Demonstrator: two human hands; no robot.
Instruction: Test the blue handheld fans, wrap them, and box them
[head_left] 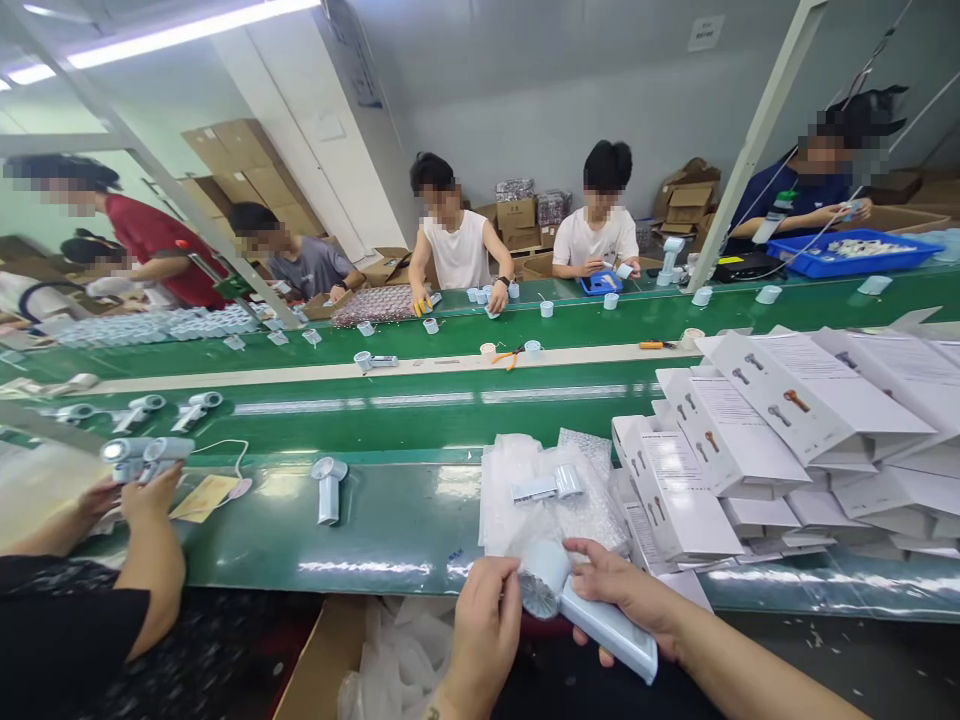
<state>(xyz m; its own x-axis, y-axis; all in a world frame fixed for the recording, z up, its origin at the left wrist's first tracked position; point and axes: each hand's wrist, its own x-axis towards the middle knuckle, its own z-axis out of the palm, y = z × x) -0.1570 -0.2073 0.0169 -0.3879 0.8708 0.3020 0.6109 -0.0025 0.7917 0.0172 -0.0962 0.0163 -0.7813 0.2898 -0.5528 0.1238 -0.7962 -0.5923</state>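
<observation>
A light blue handheld fan (611, 628) is in my right hand (637, 590), which is wrapped round the upper handle with the thumb near the fan's head. The fan is tilted, its handle pointing down to the right. Over the round head lies a clear plastic bag (534, 535), partly covering it. My left hand (486, 610) is closed in a pinch at the bag's edge, beside the head; the fingertips partly hide what they grip. Just beyond, another handheld fan (551, 486) rests on a stack of clear bags (499, 500) and bubble wrap.
Open white printed boxes (720, 450) are piled at the right. One fan (328, 490) lies on the green bench (409, 540). At the left, a co-worker's hands (146, 490) hold two fans. Below stands a cardboard box (322, 660) with plastic. Several people work across the conveyor.
</observation>
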